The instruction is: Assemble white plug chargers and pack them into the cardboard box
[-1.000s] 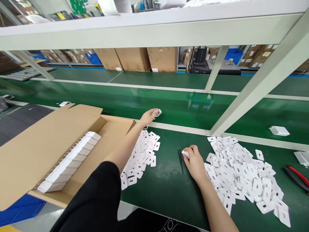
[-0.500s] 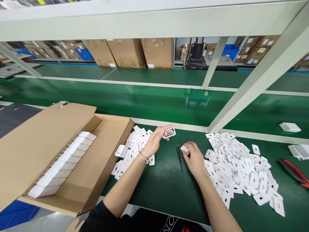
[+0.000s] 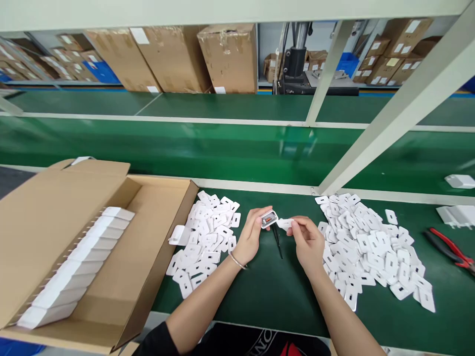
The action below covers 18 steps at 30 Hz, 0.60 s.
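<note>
While the left hand [image 3: 250, 236] keeps its grip around an open white case [image 3: 269, 219], the right hand [image 3: 309, 243] pinches a white cover [image 3: 285, 224] at the case's three o'clock. Dark tweezers [image 3: 277, 241] show at six on the green surface [image 3: 270, 294]. Heaped covers lie at nine [image 3: 205, 237] and three [image 3: 371, 244]; cardboard boxes [image 3: 230, 62] stand beyond, towards eleven.

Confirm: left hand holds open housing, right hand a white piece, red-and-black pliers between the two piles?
No: the pliers lie right of the right-hand pile, not between the two; see head view. Rest stands: left hand holds open housing, right hand a white piece.
</note>
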Available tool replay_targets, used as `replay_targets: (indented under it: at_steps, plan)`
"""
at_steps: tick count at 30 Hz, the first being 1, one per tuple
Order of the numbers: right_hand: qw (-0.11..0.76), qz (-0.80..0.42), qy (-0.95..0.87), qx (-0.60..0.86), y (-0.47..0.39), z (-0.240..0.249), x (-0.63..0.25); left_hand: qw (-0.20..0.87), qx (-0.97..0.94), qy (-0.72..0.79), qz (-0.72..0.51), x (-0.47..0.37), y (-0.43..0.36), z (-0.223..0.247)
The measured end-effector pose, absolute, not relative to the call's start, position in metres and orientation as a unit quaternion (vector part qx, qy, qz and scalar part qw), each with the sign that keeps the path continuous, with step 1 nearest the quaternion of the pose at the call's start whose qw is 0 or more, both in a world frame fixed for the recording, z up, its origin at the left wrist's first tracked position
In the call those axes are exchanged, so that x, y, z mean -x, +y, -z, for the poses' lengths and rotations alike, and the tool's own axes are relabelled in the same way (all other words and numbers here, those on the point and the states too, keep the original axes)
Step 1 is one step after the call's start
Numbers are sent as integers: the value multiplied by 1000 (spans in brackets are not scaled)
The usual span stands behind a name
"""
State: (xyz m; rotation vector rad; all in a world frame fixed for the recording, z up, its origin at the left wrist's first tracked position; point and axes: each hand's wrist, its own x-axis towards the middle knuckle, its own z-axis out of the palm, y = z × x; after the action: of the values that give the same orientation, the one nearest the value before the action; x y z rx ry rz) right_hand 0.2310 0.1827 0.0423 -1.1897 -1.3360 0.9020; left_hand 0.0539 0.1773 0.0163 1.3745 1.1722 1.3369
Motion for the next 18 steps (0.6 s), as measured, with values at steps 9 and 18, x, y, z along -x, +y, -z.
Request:
replay_targets:
  at_steps: [9,18]
  plan:
    - [533,-461,-536,465,181,-43,-226,427,-588,481,-490,-63,165,-13]
    - [506,-407,-575,497,176,-38,-222,450,-586,466,-486,-63,165,-10]
